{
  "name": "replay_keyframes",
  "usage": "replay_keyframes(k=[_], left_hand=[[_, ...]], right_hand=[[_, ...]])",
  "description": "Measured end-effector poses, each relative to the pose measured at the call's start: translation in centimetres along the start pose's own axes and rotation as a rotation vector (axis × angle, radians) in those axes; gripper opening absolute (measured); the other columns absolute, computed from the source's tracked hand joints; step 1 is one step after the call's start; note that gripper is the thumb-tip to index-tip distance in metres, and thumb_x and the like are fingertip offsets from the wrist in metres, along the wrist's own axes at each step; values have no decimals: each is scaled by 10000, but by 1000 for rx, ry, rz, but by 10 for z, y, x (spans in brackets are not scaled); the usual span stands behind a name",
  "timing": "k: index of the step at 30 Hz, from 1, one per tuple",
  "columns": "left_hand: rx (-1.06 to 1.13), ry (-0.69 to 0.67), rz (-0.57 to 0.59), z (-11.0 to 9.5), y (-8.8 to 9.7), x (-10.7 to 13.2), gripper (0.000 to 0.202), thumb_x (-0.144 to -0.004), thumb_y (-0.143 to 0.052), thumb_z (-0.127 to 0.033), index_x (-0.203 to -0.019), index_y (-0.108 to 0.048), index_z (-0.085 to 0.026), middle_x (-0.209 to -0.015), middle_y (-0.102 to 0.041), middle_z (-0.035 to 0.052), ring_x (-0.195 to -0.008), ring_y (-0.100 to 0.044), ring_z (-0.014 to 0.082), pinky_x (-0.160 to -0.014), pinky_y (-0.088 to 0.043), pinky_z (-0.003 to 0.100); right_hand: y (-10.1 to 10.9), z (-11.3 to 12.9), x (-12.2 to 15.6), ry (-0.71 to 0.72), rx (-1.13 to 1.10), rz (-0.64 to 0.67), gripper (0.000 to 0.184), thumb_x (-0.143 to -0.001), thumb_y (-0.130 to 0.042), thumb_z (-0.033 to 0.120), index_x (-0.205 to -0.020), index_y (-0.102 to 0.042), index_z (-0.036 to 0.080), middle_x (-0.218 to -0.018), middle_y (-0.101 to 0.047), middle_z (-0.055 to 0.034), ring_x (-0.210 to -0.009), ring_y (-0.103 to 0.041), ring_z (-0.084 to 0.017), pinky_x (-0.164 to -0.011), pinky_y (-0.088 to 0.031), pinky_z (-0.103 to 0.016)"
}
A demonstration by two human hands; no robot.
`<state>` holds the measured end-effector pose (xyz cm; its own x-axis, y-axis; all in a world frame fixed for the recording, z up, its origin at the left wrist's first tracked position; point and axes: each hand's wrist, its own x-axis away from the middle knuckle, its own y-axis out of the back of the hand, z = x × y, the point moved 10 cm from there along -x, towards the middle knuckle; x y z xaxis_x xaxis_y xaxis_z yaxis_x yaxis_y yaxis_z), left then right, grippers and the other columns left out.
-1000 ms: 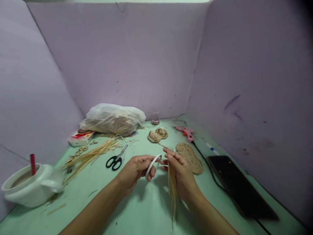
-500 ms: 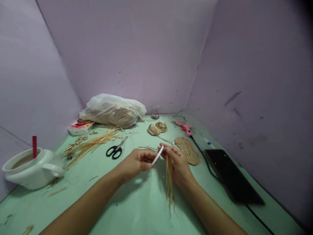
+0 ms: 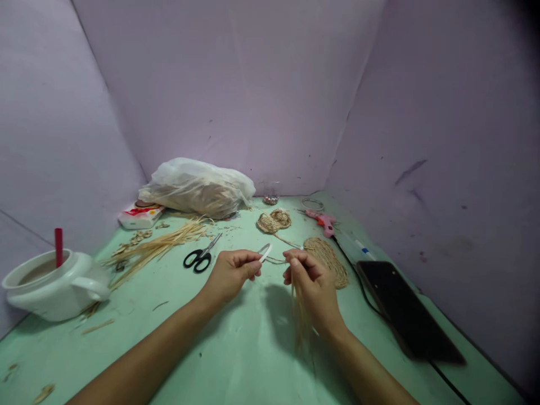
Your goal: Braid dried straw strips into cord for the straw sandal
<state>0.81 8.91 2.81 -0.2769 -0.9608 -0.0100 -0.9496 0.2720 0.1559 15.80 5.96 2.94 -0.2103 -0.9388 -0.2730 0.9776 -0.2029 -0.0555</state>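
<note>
My left hand (image 3: 236, 273) pinches a thin white band (image 3: 266, 253), seen edge-on, that looks like part of a ring. To its right, my right hand (image 3: 310, 281) is closed on a bundle of pale straw-like fibre strands (image 3: 300, 315), which hang down from the fingers and are blurred at the ends. A gap separates the two hands. Just behind my right hand lies an oval mat of coiled braid (image 3: 331, 260), partly hidden by it. A two-lobed coiled braid piece (image 3: 274, 221) rests farther back, its loose tail running toward the oval.
Black-handled scissors (image 3: 200, 259) and loose straw strands (image 3: 169, 242) lie left. A filled plastic bag (image 3: 198, 188) stands behind, near a small box (image 3: 141, 217). A white pot (image 3: 54, 287) is far left. On the right are a pink glue gun (image 3: 324, 221), its cord and a phone (image 3: 409, 309).
My hands have moved apart: the left went left with the white band, the right slightly right with the strands. The band has turned and shows a curve. The view has shifted a little.
</note>
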Motion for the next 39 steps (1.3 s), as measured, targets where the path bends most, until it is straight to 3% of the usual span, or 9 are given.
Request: replay_keyframes(k=[3,6,8,11,17,22,29,35,39], left_hand=[[39,-37,77,-3,-9,0,185,-631,-567,-206,-774,-662,-139,-613,-563,-11,-580,-433,93,-595,-340,226],[107,-47,142,-3,-16,0,161,-606,-589,-185,-734,-667,-128,-682,-578,9,-636,-458,105,-648,-354,237],[142,-18,153,1,-18,0,194,-593,-596,-169,-768,-668,-125,-667,-573,12,-621,-469,102,-658,-367,247],[180,23,155,7,-19,0,320,-585,-593,-147,-899,-651,-130,-666,-579,14,-593,-484,95,-652,-389,258],[230,70,133,15,-21,0,392,-569,-598,-134,-960,-626,-125,-754,-619,34,-654,-526,116,-666,-414,268],[91,23,58,16,-15,1,349,-597,-565,-111,-941,-624,-113,-579,-546,-20,-555,-464,84,-592,-391,223],[-3,-17,52,19,-15,0,309,-626,-536,-130,-923,-618,-97,-574,-529,-14,-538,-445,85,-541,-367,200],[-95,-39,-9,19,-10,-2,253,-606,-534,-121,-834,-639,-95,-571,-518,-20,-556,-456,95,-545,-377,201],[-78,-13,4,17,-12,-1,318,-619,-534,-124,-924,-619,-93,-558,-486,-28,-545,-436,87,-551,-373,204]], right_hand=[[-14,19,10,228,166,93,108,-763,-485,221,-749,-584,179,-1002,-548,-89,-836,-556,-175,-661,-470,-295],[-25,30,17,387,298,152,103,-752,-483,168,-760,-583,196,-983,-566,-87,-943,-529,-198,-793,-430,-346],[-27,31,19,416,336,164,115,-752,-474,159,-764,-581,199,-1004,-569,-88,-975,-521,-204,-822,-414,-357],[-29,30,19,417,346,186,126,-755,-464,158,-768,-583,199,-1046,-559,-91,-994,-517,-204,-830,-411,-354],[-36,26,22,382,318,237,140,-752,-465,147,-777,-591,203,-1050,-547,-87,-998,-508,-200,-840,-402,-348],[-41,27,25,368,298,260,139,-737,-479,140,-774,-593,210,-1038,-543,-87,-995,-501,-204,-835,-397,-342],[-44,22,26,330,286,282,125,-741,-484,148,-761,-598,196,-1010,-524,-88,-968,-501,-198,-817,-401,-324],[-45,15,24,288,230,343,98,-751,-483,156,-740,-571,196,-829,-524,-48,-808,-524,-165,-729,-423,-299],[-36,16,20,292,256,265,110,-756,-481,161,-744,-583,200,-923,-509,-67,-910,-499,-187,-792,-400,-331]])
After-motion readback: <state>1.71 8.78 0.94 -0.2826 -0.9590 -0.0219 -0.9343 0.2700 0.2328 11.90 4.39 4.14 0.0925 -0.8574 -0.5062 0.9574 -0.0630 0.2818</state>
